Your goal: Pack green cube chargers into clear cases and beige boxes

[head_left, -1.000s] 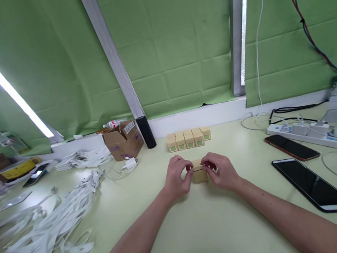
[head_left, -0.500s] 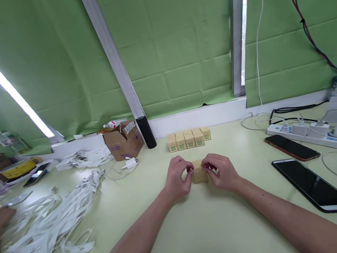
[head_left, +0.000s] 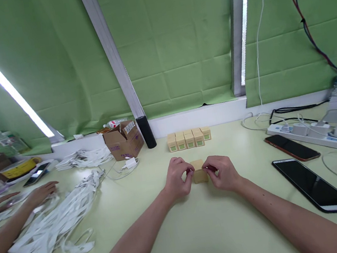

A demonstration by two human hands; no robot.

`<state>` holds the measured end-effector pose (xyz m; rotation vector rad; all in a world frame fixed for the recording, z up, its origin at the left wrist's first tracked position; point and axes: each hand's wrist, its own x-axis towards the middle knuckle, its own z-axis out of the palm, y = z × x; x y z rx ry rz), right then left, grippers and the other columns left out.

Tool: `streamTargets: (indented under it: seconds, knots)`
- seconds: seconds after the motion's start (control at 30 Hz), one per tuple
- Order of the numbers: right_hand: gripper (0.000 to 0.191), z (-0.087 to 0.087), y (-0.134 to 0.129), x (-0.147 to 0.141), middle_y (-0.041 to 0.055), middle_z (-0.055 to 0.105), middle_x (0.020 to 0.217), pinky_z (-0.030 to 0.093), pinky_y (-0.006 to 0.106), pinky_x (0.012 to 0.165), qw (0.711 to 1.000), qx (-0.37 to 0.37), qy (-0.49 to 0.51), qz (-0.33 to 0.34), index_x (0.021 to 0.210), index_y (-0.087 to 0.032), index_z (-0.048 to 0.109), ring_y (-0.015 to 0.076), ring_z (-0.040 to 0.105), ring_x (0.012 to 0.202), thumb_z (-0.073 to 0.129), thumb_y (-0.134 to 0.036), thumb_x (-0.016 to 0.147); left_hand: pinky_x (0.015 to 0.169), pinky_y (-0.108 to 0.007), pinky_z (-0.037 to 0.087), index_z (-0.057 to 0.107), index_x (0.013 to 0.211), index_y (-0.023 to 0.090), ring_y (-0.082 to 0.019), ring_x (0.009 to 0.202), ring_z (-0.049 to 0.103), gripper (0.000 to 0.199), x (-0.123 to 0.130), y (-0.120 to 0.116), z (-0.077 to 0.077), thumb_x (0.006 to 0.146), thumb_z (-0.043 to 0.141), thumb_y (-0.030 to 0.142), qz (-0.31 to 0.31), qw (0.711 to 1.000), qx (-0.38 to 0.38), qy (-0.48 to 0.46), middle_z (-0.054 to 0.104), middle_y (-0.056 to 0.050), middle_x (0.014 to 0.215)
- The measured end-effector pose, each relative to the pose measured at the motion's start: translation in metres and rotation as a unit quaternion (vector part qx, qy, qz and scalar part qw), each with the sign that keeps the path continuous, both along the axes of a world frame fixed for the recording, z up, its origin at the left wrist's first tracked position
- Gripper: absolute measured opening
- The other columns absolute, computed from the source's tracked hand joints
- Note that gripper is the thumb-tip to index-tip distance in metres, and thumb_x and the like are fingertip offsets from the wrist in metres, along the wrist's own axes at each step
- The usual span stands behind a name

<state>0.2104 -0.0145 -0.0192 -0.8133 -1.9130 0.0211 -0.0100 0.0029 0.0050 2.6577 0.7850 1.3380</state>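
A small brown cardboard box [head_left: 200, 176] stands on the table in front of me, between my two hands. My left hand [head_left: 180, 177] pinches its left side near the top edge with thumb and fingertips. On the opposite side, my right hand [head_left: 221, 172] pinches the right edge the same way. The box's upper part is partly hidden by my fingers. Beyond my hands, several similar small boxes [head_left: 189, 139] with green-and-white labels stand in a row.
White straps [head_left: 52, 220] lie heaped on the left, where another person's hand [head_left: 41, 193] reaches over them. An opened carton [head_left: 124, 140] and a black cylinder [head_left: 146, 132] stand at the back. Two phones [head_left: 314, 183] and a power strip [head_left: 309, 135] lie on the right.
My hands stay almost still, both pinching the small box; its top looks slightly different between my fingers. At the left, the other person's hands have moved further over the white straps.
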Motion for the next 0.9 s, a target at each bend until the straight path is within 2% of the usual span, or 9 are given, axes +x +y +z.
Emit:
streamTargets:
  seconds: [0.4,0.53,0.63,0.7,0.8,0.9]
  knots:
    - [0.012,-0.001,0.002,0.001,-0.0024,0.058,0.061,0.035,0.027,0.053,0.999,-0.048,-0.011,0.007,0.074,-0.023,0.058,0.0134,0.046,0.053,0.057,-0.012,0.078,0.082,-0.045,0.043,0.063,0.081,0.024,-0.023,0.073,0.057,0.008,0.0,0.0,-0.003,0.081,0.058,0.017,0.011,0.999,-0.037,0.009,0.065,-0.003,0.071]
    - [0.016,0.001,0.001,0.005,-0.0047,0.055,0.063,0.038,0.027,0.056,0.997,-0.078,-0.011,0.021,0.09,-0.024,0.059,0.0136,0.047,0.054,0.057,-0.013,0.079,0.084,-0.043,0.045,0.066,0.094,0.023,-0.021,0.073,0.058,0.016,0.0,0.004,-0.008,0.085,0.055,0.015,0.048,0.997,-0.06,-0.028,0.066,-0.002,0.074]
    - [0.035,0.004,0.0,0.008,-0.0068,0.054,0.067,0.037,0.026,0.057,0.991,-0.128,-0.032,0.03,0.111,-0.025,0.054,0.0138,0.048,0.055,0.058,-0.013,0.078,0.087,-0.042,0.047,0.068,0.109,0.022,-0.02,0.071,0.058,0.03,-0.001,0.01,-0.012,0.085,0.052,0.013,0.108,0.989,-0.095,-0.035,0.066,0.0,0.073]
    - [0.043,0.006,0.0,0.009,-0.0081,0.054,0.067,0.034,0.026,0.056,0.986,-0.155,-0.053,0.029,0.118,-0.026,0.049,0.0141,0.049,0.055,0.058,-0.013,0.077,0.09,-0.042,0.047,0.071,0.111,0.023,-0.02,0.073,0.06,0.035,-0.001,0.014,-0.014,0.084,0.052,0.012,0.135,0.982,-0.129,-0.013,0.067,0.0,0.073]
    - [0.047,0.003,0.005,0.01,-0.0083,0.056,0.068,0.033,0.026,0.057,0.984,-0.166,-0.07,0.001,0.121,-0.026,0.046,0.0153,0.052,0.056,0.057,-0.012,0.078,0.092,-0.042,0.047,0.073,0.101,0.024,-0.021,0.075,0.062,0.03,-0.002,0.016,-0.017,0.081,0.054,0.012,0.15,0.977,-0.153,0.014,0.07,-0.001,0.075]
    - [0.043,-0.003,0.014,0.011,-0.0061,0.062,0.069,0.029,0.026,0.056,0.982,-0.162,-0.059,-0.082,0.121,-0.026,0.049,0.0163,0.054,0.057,0.056,-0.01,0.082,0.089,-0.042,0.048,0.073,0.087,0.023,-0.021,0.074,0.062,0.022,-0.001,0.014,-0.016,0.08,0.055,0.012,0.145,0.978,-0.151,0.015,0.071,-0.002,0.075]
